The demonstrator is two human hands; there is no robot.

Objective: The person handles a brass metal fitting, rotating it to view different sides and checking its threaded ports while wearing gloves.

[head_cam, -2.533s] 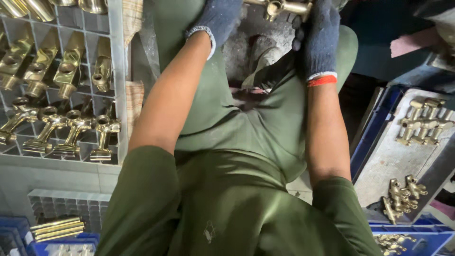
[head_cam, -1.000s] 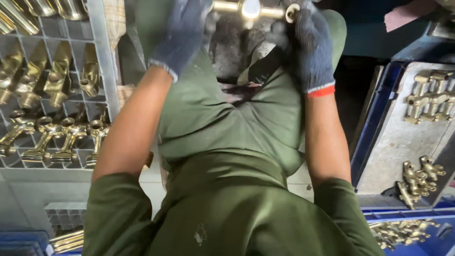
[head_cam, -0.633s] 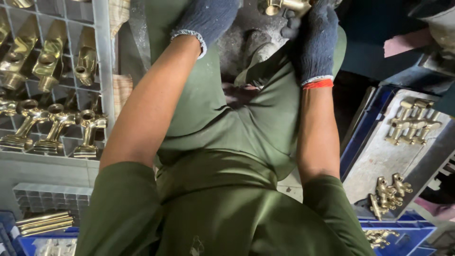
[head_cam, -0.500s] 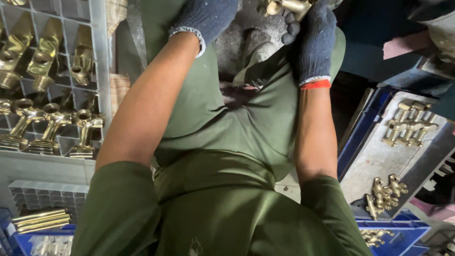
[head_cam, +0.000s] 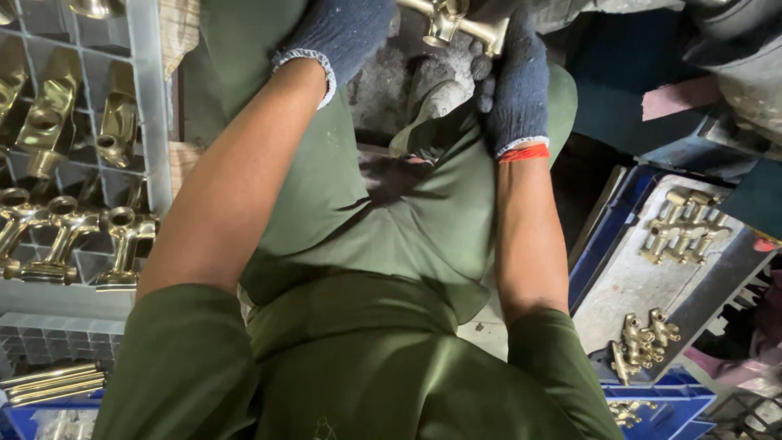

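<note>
Both gloved hands have drifted a little toward the top edge of the view compared with half a second ago, and the brass fitting [head_cam: 453,21] they share now sits partly cut off there, so less of it can be read. Right hand [head_cam: 511,90], in a dark blue knit glove with a red cuff, is closed around the fitting's right-hand end from below. Left hand [head_cam: 342,33], in a matching glove with a pale cuff, lies just left of the fitting; its fingers run out of frame, so I cannot tell whether it grips the piece or only steadies it. Below the fitting lie the person's green-clad lap and a grimy grey surface. Well to the left of the fitting a white divided crate [head_cam: 151,114] holds rows of similar brass castings [head_cam: 69,236]. Down and to the right of it a blue bin [head_cam: 607,236] with a grey sheet carries more brass parts [head_cam: 680,228]. That the fitting is held up between the hands suggests it is being worked or inspected
</note>
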